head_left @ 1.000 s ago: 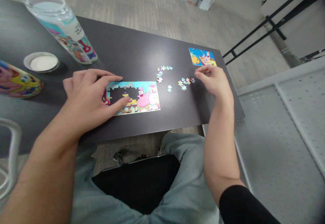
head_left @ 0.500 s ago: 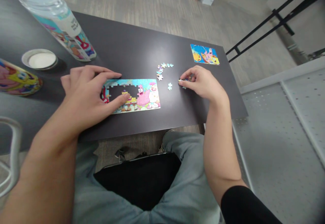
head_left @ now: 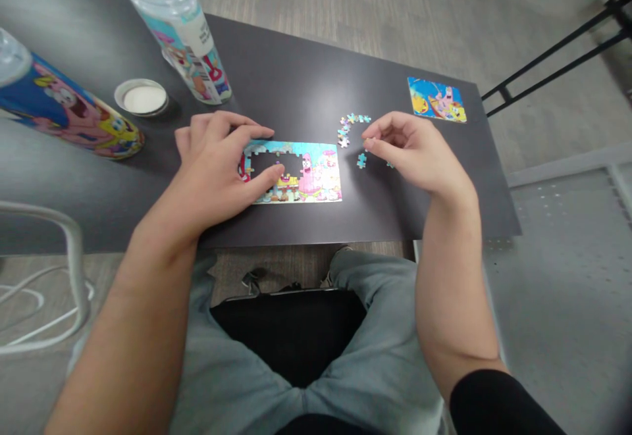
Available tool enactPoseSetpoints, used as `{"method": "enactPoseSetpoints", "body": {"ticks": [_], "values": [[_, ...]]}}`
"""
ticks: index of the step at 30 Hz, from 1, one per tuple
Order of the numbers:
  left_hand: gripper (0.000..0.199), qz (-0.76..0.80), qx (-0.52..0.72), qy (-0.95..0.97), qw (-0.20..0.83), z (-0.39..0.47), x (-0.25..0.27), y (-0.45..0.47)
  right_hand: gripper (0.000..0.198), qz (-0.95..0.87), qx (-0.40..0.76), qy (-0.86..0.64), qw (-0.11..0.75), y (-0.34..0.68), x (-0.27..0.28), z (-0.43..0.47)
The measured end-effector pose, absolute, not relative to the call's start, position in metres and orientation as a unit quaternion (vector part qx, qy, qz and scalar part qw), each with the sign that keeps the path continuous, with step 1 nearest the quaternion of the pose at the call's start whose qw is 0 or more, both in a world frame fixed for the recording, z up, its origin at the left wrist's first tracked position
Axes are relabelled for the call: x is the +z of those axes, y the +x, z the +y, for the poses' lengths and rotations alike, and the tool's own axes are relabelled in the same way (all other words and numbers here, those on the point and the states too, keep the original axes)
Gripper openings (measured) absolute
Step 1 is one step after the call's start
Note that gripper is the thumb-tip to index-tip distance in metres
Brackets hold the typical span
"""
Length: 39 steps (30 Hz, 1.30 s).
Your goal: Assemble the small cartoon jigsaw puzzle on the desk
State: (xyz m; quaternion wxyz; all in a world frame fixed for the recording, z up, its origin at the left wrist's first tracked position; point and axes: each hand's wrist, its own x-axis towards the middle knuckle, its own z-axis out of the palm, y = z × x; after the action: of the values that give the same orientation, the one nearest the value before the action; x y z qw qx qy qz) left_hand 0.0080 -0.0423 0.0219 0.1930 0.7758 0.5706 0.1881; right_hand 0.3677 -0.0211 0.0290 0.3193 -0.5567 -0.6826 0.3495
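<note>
My left hand [head_left: 217, 165] lies with fingers spread over the left side of a partly assembled cartoon jigsaw puzzle [head_left: 320, 178], its thumb resting on the pieces. A dark gap shows in the puzzle's upper middle. My right hand [head_left: 409, 149] is above the table, thumb and forefinger pinched on a small jigsaw piece mostly hidden by the fingertips. Just below those fingertips lies a loose light-blue piece [head_left: 362, 160]. Several other loose pieces [head_left: 344, 133] form a curved row between the puzzle and my right hand. Another bit of blue peeks out under that hand.
A blue cartoon picture card [head_left: 437, 100] lies near the dark table's [head_left: 296, 79] far right corner. On the left stand a clear cartoon-printed bottle [head_left: 190, 47], a second printed bottle [head_left: 74, 102] and a round white lid [head_left: 143, 97]. A white curved tube [head_left: 74, 257] is at lower left.
My right hand has risen from the small pieces beneath it and moved left towards the curved row, fingertips pinched. My left hand stays on the puzzle. The whole view has shifted.
</note>
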Motion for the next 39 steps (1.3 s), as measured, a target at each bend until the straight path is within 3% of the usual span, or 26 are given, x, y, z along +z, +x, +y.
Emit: {"method": "enactPoseSetpoints", "body": {"ticks": [7, 12, 39], "values": [[0.060, 0.584, 0.181, 0.767, 0.193, -0.043, 0.023, 0.010, 0.034, -0.657, 0.491, -0.476, 0.318, 0.282, 0.032, -0.027], [0.059, 0.584, 0.177, 0.771, 0.184, -0.044, 0.022, 0.011, 0.034, -0.648, 0.516, -0.480, 0.288, 0.259, 0.024, -0.028], [0.065, 0.577, 0.175, 0.772, 0.203, -0.048, 0.023, 0.010, 0.013, -0.765, 0.322, -0.493, 0.261, 0.266, 0.019, -0.023]]}}
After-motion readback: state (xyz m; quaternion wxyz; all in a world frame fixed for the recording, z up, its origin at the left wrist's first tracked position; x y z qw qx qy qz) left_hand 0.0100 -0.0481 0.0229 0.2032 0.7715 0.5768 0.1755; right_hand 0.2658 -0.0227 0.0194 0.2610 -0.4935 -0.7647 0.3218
